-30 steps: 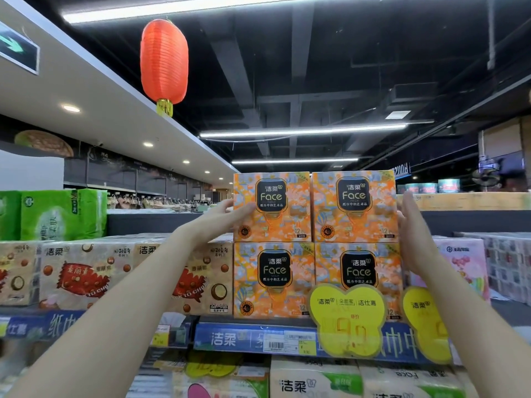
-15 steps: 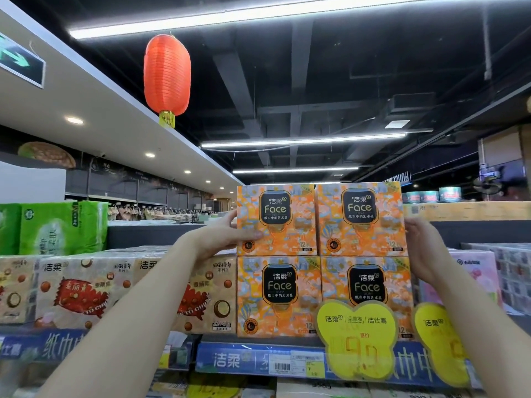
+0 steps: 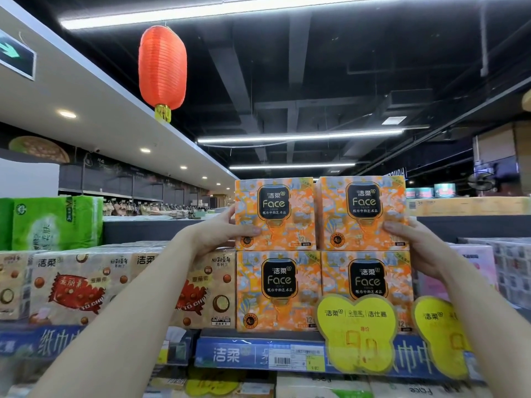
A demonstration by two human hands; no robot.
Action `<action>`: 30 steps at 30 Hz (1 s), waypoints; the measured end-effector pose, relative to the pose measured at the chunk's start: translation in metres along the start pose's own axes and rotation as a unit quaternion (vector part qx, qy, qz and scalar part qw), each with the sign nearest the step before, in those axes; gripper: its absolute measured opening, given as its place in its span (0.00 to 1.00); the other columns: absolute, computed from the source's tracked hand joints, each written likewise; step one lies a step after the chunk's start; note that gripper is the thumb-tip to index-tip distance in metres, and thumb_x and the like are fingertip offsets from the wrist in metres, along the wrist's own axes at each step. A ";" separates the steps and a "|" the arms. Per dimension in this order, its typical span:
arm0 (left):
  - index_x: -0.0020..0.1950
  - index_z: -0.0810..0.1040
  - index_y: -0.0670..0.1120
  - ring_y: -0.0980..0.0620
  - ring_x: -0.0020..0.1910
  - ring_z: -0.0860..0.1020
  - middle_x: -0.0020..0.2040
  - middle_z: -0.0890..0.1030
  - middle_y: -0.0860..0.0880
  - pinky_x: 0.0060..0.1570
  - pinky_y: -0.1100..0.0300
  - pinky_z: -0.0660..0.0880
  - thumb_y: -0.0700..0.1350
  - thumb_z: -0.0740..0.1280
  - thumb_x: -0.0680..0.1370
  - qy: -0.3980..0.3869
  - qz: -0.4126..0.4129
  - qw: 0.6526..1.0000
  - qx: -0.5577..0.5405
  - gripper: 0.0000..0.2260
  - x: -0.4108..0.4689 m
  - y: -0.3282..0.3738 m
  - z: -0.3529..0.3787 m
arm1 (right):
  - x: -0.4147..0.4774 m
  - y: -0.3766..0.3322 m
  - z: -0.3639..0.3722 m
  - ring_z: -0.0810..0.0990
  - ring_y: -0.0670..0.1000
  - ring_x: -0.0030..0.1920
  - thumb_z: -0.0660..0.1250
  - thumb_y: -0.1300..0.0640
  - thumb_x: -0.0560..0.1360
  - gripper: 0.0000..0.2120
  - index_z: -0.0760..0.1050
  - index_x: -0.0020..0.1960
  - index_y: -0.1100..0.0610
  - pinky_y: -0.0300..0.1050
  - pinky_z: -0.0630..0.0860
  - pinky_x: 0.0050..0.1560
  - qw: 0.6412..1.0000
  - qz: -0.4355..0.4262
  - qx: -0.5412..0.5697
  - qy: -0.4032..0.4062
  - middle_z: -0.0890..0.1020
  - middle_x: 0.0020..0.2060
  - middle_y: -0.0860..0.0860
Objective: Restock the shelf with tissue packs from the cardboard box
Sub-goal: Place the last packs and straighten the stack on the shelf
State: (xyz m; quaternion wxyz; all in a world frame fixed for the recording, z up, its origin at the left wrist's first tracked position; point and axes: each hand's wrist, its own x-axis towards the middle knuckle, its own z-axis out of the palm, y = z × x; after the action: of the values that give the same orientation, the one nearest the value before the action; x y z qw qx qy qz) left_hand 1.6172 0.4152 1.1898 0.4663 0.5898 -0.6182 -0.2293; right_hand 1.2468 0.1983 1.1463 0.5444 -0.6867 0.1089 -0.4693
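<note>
Hands, left (image 3: 221,234) and right (image 3: 413,245), clamping top tissue packs (image 3: 319,214) between palms; uneven squeeze risks toppling them off lower packs (image 3: 321,288).

Four orange packs stand two over two at the shelf (image 3: 258,354) front edge. The left hand (image 3: 221,234) grips the upper left pack (image 3: 275,214) at its left side, thumb on the front face. The right hand (image 3: 413,245) grips the upper right pack (image 3: 362,211) at its right side. Both upper packs rest on the lower packs (image 3: 278,291). Two yellow tags (image 3: 356,331) hang at the shelf edge. A red lantern (image 3: 162,67) hangs above left.
</note>
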 end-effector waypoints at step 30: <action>0.73 0.71 0.57 0.50 0.59 0.86 0.61 0.86 0.52 0.67 0.43 0.78 0.49 0.82 0.72 0.057 0.041 0.997 0.027 0.33 -0.006 0.001 0.000 | -0.020 -0.008 0.016 0.87 0.59 0.52 0.72 0.58 0.74 0.21 0.74 0.66 0.52 0.49 0.85 0.43 0.999 -0.030 -0.022 0.019 0.87 0.55 0.56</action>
State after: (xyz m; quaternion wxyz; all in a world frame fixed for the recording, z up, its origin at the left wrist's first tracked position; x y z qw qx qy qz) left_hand 1.6165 0.4210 1.1886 0.4935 0.5883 -0.6205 -0.1591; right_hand 1.2459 0.2251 1.1436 0.5127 -0.6925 0.1087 -0.4958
